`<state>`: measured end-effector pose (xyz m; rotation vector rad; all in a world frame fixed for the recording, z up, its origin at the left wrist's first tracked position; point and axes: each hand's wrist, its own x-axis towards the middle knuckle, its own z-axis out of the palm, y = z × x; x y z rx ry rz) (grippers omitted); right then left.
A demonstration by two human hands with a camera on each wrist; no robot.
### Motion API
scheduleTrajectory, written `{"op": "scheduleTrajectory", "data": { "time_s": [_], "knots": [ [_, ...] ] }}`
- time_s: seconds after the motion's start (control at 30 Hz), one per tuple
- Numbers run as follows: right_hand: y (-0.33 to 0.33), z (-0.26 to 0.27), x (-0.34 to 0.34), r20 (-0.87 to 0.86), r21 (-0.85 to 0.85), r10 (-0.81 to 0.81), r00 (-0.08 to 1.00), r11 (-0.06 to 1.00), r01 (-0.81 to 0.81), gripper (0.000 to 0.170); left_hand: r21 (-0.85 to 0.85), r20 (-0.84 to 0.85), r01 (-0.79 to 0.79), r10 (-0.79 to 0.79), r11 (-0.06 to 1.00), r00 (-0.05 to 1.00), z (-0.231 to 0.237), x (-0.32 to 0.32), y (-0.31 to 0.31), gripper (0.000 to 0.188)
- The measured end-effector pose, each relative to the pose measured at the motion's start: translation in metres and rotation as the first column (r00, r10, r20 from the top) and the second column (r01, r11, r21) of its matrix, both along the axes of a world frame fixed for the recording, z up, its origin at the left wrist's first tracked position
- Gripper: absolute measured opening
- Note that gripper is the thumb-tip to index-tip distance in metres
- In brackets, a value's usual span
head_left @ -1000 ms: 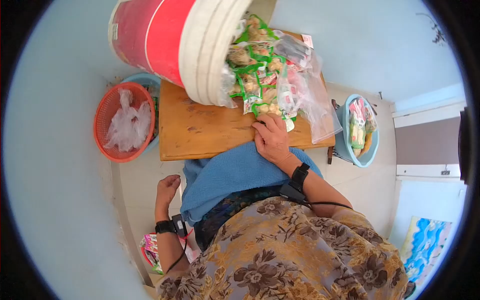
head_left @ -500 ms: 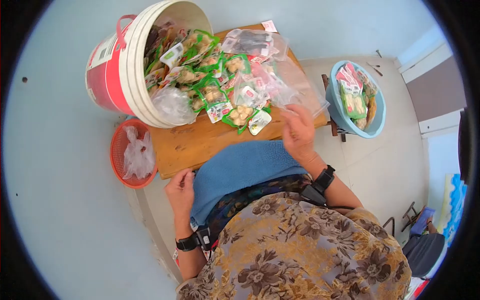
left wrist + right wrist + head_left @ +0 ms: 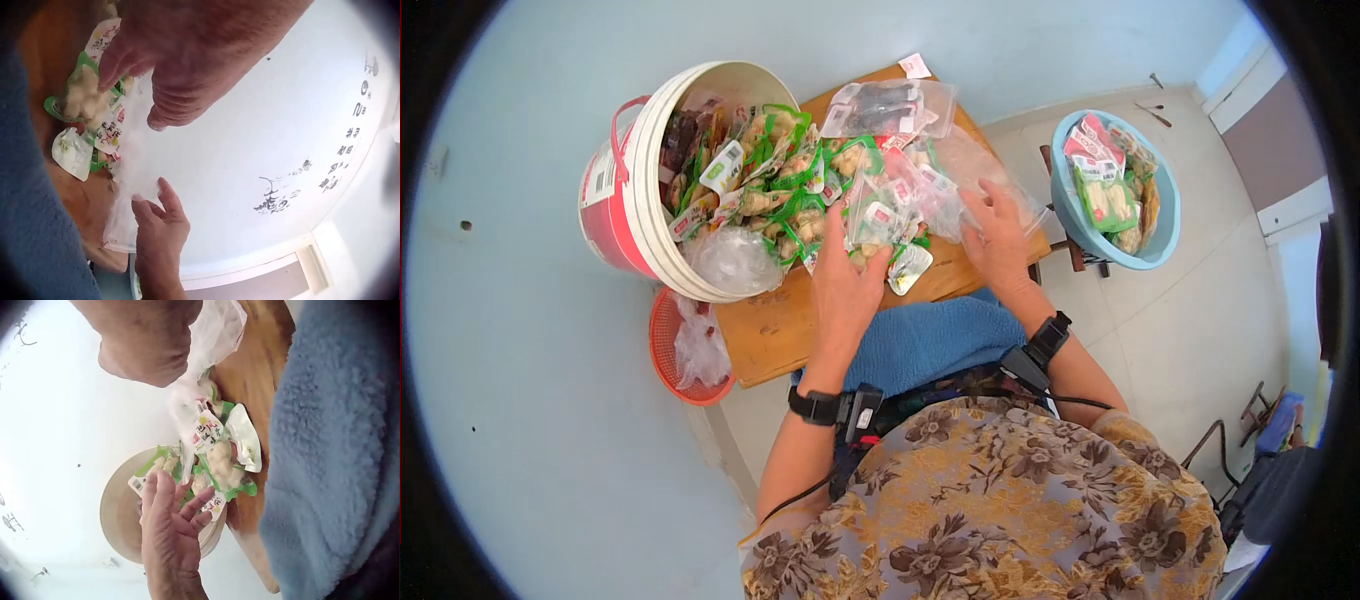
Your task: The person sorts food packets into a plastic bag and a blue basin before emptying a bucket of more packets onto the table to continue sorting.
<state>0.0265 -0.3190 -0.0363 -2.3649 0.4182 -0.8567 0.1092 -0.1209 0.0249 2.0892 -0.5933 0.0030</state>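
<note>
**Green-Edged Packets [image 3: 808,220] Heaped From Bucket [image 3: 648,200] to Bench [image 3: 780,330]**

Sealed, glossy and piled from the mouth of the bucket, tipped on its side, out across the wood, with a clear bag [image 3: 968,155] draped beside and partly over the heap. At the nearest packets, a left hand [image 3: 845,295], fingers parted and loosely bent, nothing visible in its grasp, contact with the film impossible to confirm. Next to the clear bag, a right hand [image 3: 1000,250], likewise unclenched, touch again uncertain.

By judgement, packets light and fairly firm, lumpy within, slick outside, hardly fragile; best pinched by a flat green edge or cupped round the bulging middle. For the clear bag, limp and slippery handling likely, with a gathered fold the surer hold.

Only in the head view: the bucket's crowded inside, a blue basin [image 3: 1169,212] of more packages [image 3: 1105,195] to the right, an orange-red basket [image 3: 662,345] beside the bench. From the right wrist, the spread left palm and one packet's pale, knobbly filling; from the left wrist, a plain gap between right finger and thumb.
</note>
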Motion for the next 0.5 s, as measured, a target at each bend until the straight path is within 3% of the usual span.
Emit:
{"op": "scheduleTrajectory", "data": {
  "time_s": [0.13, 0.2, 0.23, 0.3, 0.33, 0.4, 0.43, 0.5],
  "knots": [
    [-0.007, -0.016, 0.009, 0.076, -0.089, 0.068, 0.995, 0.994, -0.062, 0.038, 0.012, 0.106, 0.052, -0.053, 0.999, 0.993, -0.041, 0.017, -0.016, 0.052],
    [-0.004, -0.008, 0.009, 0.130, 0.019, 0.098, 0.987, 0.995, -0.101, 0.028, 0.152, 0.181, 0.095, -0.122, 0.984, 0.976, -0.042, 0.017, -0.015, 0.031],
    [-0.002, -0.006, 0.008, 0.132, 0.021, 0.097, 0.986, 0.995, -0.101, 0.028, 0.155, 0.183, 0.095, -0.123, 0.983, 0.975, -0.036, 0.011, -0.015, 0.031],
    [0.001, -0.002, 0.007, 0.237, 0.195, 0.083, 0.968, 0.972, -0.131, 0.023, -0.050, 0.173, -0.001, 0.009, 0.999, 0.985, -0.020, -0.004, -0.017, 0.016],
    [0.004, 0.002, 0.006, 0.237, 0.199, 0.081, 0.968, 0.971, -0.129, 0.023, -0.046, 0.173, 0.001, 0.007, 0.999, 0.985, -0.014, -0.008, -0.013, 0.016],
    [0.015, 0.013, 0.003, 0.335, 0.433, 0.114, 0.935, 0.863, -0.260, 0.021, -0.021, 0.241, 0.062, -0.055, 0.998, 0.969, -0.004, -0.017, -0.002, 0.029],
    [0.020, 0.016, 0.001, 0.336, 0.438, 0.119, 0.934, 0.858, -0.267, 0.021, -0.015, 0.241, 0.055, -0.049, 0.998, 0.969, 0.002, -0.024, 0.001, 0.029],
    [0.034, 0.023, -0.001, 0.403, 0.424, 0.311, 0.860, 0.769, -0.477, 0.017, 0.056, 0.347, 0.086, -0.100, 0.995, 0.932, 0.011, -0.040, 0.006, 0.048]
  ]
}}
